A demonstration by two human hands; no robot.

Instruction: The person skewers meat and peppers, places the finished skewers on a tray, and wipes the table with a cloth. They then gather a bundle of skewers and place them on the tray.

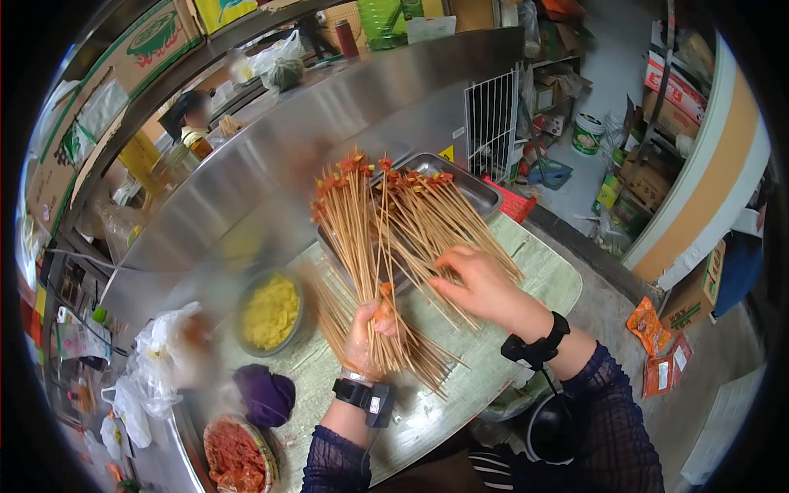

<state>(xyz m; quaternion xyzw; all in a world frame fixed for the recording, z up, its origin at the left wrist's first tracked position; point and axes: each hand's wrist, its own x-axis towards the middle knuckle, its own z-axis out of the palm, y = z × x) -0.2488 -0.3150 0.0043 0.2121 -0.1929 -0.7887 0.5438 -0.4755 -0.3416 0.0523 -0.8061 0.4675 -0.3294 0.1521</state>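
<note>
My left hand point(376, 333) is wrapped round a thick bundle of wooden skewers point(349, 222), with small red meat pieces at their far tips. The blunt ends fan out below my fist toward the table's front. To the right, more meat skewers point(448, 222) lie side by side across a metal tray point(486, 195), their bare sticks pointing toward me. My right hand point(477, 283) is at the lower ends of these sticks, its thumb and fingers apart and slightly curled. Each wrist wears a black strap.
A bowl of yellow chunks point(271, 312) stands left of the bundle, near a dark purple cloth point(263, 396). A basket of red meat point(238, 453) sits at the front left. Plastic bags point(160, 353) crowd the left side. Behind the table point(542, 279) rises a metal panel point(394, 99).
</note>
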